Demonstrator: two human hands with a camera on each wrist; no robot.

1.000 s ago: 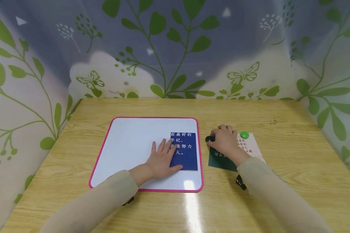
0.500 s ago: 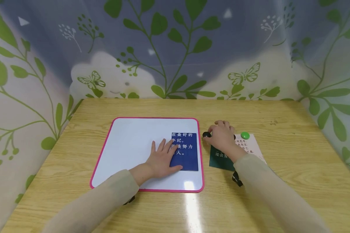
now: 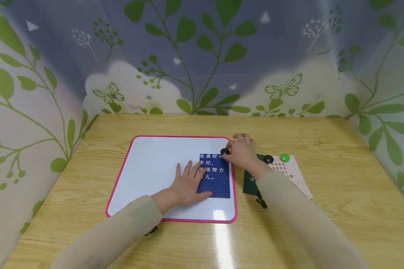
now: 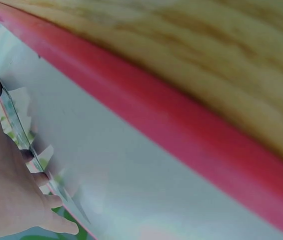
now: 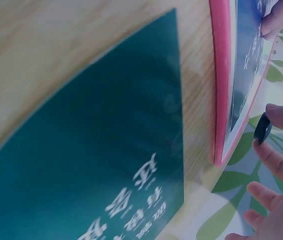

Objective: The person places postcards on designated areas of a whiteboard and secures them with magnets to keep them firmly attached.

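Note:
A blue card (image 3: 215, 184) with white characters lies on the right part of a whiteboard (image 3: 155, 160) with a pink rim. My left hand (image 3: 187, 186) rests on the board with fingers spread, its fingertips on the card's left side. My right hand (image 3: 243, 152) pinches a round black magnet (image 3: 225, 151) between thumb and forefinger, over the card's top right corner in the head view. In the right wrist view the magnet (image 5: 263, 128) is held on edge, above the board. Whether it touches the card cannot be told.
Right of the board lie a dark green card (image 3: 250, 184), partly hidden by my right arm, and a pale pink card (image 3: 297, 173). A second black magnet (image 3: 268, 159) and a green magnet (image 3: 284, 157) sit at their top edges. A patterned curtain hangs behind the wooden table (image 3: 350, 179).
My right hand has moved left from the green card to the blue card's top right corner, carrying the black magnet. The second black magnet is now uncovered. My left hand stays in place.

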